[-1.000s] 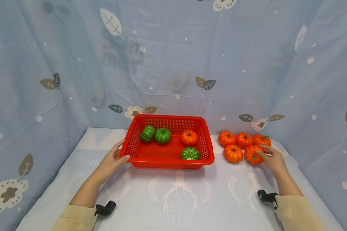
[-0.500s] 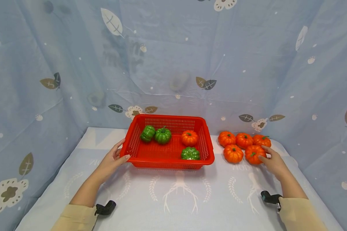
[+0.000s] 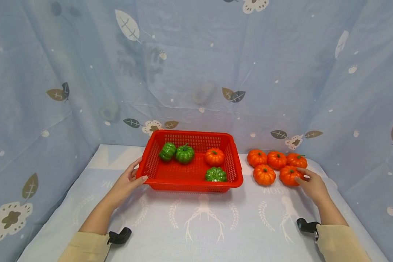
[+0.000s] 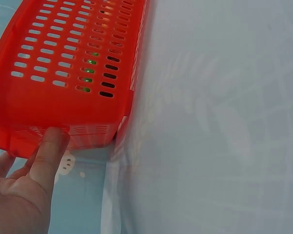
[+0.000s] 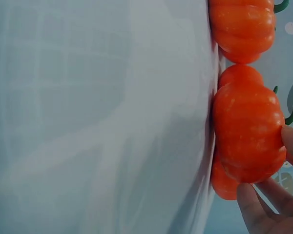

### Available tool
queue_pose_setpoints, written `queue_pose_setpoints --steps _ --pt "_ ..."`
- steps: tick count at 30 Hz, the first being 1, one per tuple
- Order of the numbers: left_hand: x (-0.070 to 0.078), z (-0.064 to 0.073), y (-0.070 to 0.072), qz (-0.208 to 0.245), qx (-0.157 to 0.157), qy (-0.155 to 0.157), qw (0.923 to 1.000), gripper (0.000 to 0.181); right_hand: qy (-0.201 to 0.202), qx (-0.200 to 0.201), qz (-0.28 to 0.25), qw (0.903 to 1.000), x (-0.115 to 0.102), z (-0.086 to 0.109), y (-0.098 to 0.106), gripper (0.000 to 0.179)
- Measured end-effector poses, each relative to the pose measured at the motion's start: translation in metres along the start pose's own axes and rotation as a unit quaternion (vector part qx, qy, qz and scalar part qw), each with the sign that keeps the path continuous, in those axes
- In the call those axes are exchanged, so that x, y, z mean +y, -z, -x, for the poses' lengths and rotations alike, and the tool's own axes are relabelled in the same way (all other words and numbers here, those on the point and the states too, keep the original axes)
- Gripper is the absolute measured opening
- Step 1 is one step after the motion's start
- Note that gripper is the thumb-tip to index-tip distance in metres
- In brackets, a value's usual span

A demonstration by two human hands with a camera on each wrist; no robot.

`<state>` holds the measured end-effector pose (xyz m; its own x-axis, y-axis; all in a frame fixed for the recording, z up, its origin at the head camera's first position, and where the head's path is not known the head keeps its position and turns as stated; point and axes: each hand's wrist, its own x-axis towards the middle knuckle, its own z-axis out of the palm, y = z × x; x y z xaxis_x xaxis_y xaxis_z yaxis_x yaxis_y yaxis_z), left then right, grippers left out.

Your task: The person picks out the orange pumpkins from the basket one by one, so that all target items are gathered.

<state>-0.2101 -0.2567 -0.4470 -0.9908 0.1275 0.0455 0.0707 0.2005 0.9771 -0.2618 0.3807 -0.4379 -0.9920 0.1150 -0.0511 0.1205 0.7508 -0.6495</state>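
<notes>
A red plastic basket (image 3: 186, 185) stands on the table; inside are several small pumpkins: green pumpkins (image 3: 184, 154) and one orange pumpkin (image 3: 214, 157). My left hand (image 3: 123, 185) touches the basket's left end, its thumb by the near corner; in the left wrist view that hand (image 4: 27, 190) has straight fingers against the rim. At the right, my right hand (image 3: 312, 185) holds the near right orange pumpkin (image 3: 289, 176) between thumb and fingers. In the right wrist view its fingers (image 5: 253, 207) lie against this pumpkin's side, partly out of frame.
Several other orange pumpkins (image 3: 264, 174) sit close together beside the held one, right of the basket. A patterned cloth (image 3: 203, 233) covers the table. Blue curtains (image 3: 196, 72) stand behind and at both sides.
My right hand has shifted slightly to the right, and the pumpkin in it has moved slightly right too. The left hand and basket have stayed in place.
</notes>
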Motion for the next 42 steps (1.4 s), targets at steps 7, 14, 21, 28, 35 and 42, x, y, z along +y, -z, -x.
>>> queue_pose_setpoints --steps 7,14,21,28,35,42 --pt "0.0 -0.001 0.001 -0.004 0.0 -0.003 1.0 0.082 0.015 -0.018 -0.032 0.9992 0.004 0.0 -0.001 0.062" --pt "0.0 -0.001 0.0 -0.002 0.003 0.002 1.0 0.083 -0.007 -0.041 -0.044 0.9982 0.007 -0.003 -0.002 0.071" --pt "0.0 -0.001 0.0 0.003 0.004 0.006 1.0 0.083 -0.007 -0.047 -0.053 0.9975 0.006 -0.003 -0.004 0.072" --pt "0.0 0.0 -0.001 0.003 0.002 0.005 1.0 0.082 -0.019 -0.057 -0.065 0.9961 0.005 -0.002 -0.003 0.074" --pt "-0.001 0.001 0.0 0.002 0.003 0.002 1.0 0.083 -0.028 -0.041 -0.07 0.9963 -0.003 0.001 0.0 0.067" --pt "-0.001 0.0 0.0 0.003 0.003 -0.001 1.0 0.082 0.006 0.044 -0.046 0.998 -0.027 0.014 -0.001 0.053"
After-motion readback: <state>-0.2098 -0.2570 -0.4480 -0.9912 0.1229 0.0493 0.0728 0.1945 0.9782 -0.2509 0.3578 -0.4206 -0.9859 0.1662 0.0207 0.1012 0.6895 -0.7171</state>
